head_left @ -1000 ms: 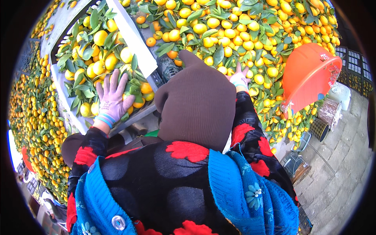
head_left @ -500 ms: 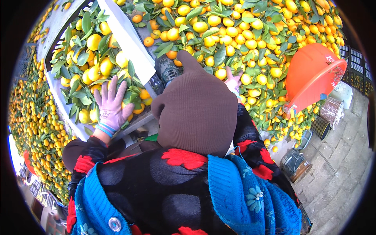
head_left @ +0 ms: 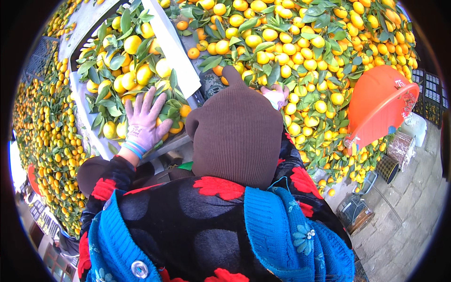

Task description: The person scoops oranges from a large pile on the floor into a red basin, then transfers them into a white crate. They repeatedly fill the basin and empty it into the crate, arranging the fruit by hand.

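My left hand [head_left: 143, 123], in a purple knit glove, lies flat with fingers spread on the yellow citrus fruit and leaves at the near end of a white crate [head_left: 176, 56]. My right hand [head_left: 276, 96], in a pink glove, reaches into the big pile of orange citrus [head_left: 291, 51] with green leaves. My brown knit hood [head_left: 235, 131] covers most of that hand, so its fingers cannot be made out. My black, red-flowered sleeves and a blue scarf fill the lower part of the view.
An orange plastic basin [head_left: 378, 105] leans on the right side of the pile. More fruit is heaped along the left [head_left: 42, 127]. Dark crates [head_left: 430, 94] and a small basket [head_left: 390, 167] stand on the stone paving [head_left: 408, 221] at the right.
My left hand has slid slightly toward the near edge of the crate, still flat on the fruit. My right hand has stayed in the pile, now a little more hidden by the hood.
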Demonstrator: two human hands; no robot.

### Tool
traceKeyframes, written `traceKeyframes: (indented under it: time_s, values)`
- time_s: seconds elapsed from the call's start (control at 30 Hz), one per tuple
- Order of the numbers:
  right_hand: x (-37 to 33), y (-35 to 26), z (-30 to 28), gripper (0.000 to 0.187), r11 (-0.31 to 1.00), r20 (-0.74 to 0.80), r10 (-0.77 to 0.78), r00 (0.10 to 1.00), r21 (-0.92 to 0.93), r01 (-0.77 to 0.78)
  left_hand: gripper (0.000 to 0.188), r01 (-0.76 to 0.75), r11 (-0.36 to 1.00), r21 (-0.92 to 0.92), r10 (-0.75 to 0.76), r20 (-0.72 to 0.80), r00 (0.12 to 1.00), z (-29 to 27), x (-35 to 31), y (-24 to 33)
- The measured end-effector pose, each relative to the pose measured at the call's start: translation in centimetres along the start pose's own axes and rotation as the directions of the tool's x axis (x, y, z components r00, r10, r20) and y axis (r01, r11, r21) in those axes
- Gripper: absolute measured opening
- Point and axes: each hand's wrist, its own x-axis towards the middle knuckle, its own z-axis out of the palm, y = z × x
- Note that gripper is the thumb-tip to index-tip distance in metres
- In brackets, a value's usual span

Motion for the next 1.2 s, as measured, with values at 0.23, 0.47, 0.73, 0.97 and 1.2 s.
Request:
traceKeyframes:
  time_s: [0.23,0.47,0.73,0.97,1.2]
  values:
    - [0.7,-0.4,-3.7,0.027,0.628,0.105,0.2,0.974,0.75,-0.209,0.068,-0.002,0.999,-0.049,0.002,-0.004,1.0,-0.3,-0.1,-0.1]
    - [0.3,-4.1,-11.9,0.046,0.214,0.176,-0.016,0.984,0.962,-0.168,0.064,0.01,0.994,-0.11,-0.008,0.014,1.0,-1.7,-0.5,0.1]
    - [-4.0,-17.1,-23.1,0.038,0.202,0.097,-0.761,0.642,0.975,0.091,0.059,0.256,0.951,-0.175,-0.279,-0.125,0.952,-4.5,-5.8,-4.1]
    - [-16.7,-25.9,-19.8,0.024,0.108,0.065,-0.994,0.092,0.786,0.609,0.06,0.479,0.283,-0.831,-0.9,-0.058,0.432,-4.8,-13.8,-12.6]
    - [-29.6,-23.6,-5.4,0.03,-0.164,0.522,-0.725,-0.45,0.504,0.848,0.057,0.467,0.621,-0.629,-0.766,-0.362,0.53,-2.0,-16.4,-11.9]
